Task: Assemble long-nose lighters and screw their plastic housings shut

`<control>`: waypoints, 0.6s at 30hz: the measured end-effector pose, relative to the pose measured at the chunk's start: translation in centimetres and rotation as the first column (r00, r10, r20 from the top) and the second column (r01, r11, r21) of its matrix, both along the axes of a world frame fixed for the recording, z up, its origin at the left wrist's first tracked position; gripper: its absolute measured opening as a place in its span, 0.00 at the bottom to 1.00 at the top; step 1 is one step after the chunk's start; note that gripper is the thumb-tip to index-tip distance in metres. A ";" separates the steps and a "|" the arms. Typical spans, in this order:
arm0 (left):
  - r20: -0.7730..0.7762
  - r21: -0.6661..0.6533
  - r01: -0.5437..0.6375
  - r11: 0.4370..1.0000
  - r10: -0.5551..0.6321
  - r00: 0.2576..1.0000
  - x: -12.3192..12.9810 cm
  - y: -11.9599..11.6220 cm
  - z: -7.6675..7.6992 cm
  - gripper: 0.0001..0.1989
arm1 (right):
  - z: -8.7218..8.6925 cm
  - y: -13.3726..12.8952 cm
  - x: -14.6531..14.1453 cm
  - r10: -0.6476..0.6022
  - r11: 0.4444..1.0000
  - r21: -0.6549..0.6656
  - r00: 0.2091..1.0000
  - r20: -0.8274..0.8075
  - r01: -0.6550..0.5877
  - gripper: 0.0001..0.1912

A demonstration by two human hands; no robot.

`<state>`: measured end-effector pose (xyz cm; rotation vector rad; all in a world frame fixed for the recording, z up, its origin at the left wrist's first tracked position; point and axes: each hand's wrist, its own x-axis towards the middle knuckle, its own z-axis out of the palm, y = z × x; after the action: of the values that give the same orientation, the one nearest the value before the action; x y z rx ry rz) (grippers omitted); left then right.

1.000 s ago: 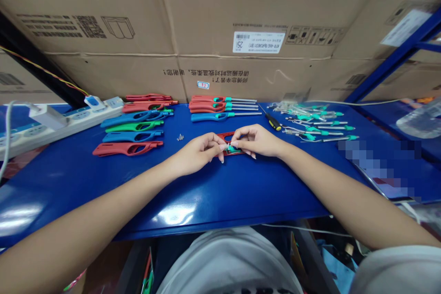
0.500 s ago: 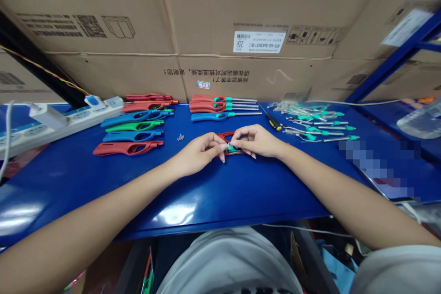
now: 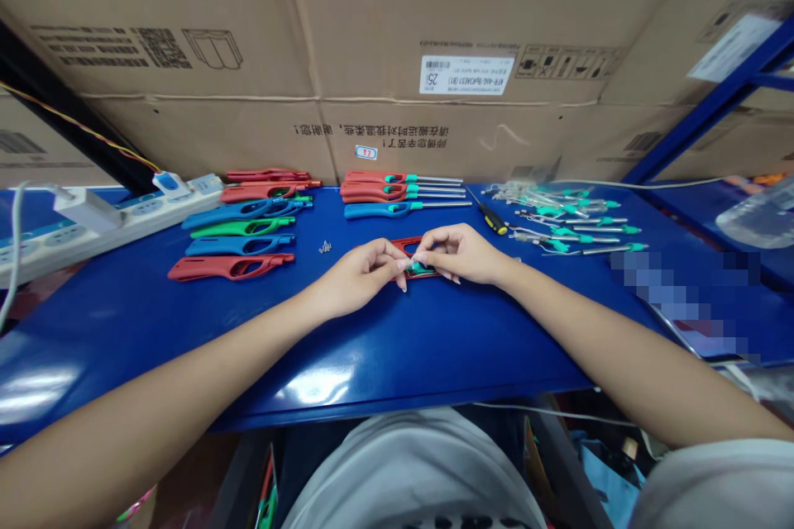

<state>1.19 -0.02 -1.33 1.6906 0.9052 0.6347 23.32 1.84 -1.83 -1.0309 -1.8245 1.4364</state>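
Observation:
My left hand and my right hand meet over a red lighter casing on the blue table. Both hands are closed, thumbs and forefingers pinched together at a green inner part in the casing. Any smaller piece between the fingertips is too small to make out, and the hands cover most of the casing. Just behind them lie lighters with red and blue handles and metal barrels. A few tiny metal screws rest left of my left hand.
Red, blue and green lighter casings lie in a row at left, beside a white power strip. A black-and-yellow screwdriver and several metal barrels with green parts are at right. A cardboard box stands behind the table.
My fingertips have shifted very slightly at the green part. The hands otherwise keep the same place and pinch.

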 end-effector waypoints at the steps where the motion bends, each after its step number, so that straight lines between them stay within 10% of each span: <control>1: 0.002 0.006 -0.001 1.000 0.001 1.000 0.0 0.0 0.0 0.13 | 0.0 0.0 0.0 0.001 1.000 -0.001 1.000 -0.003 -0.001 0.20; 18: 0.033 0.009 -0.043 0.999 0.043 0.999 0.3 0.0 -0.3 0.12 | -0.1 -0.1 0.0 0.014 1.000 0.007 1.000 -0.022 -0.014 0.21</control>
<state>1.46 -0.04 -1.59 1.6680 0.9185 0.6949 23.36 1.79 -1.92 -0.9975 -1.8233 1.4429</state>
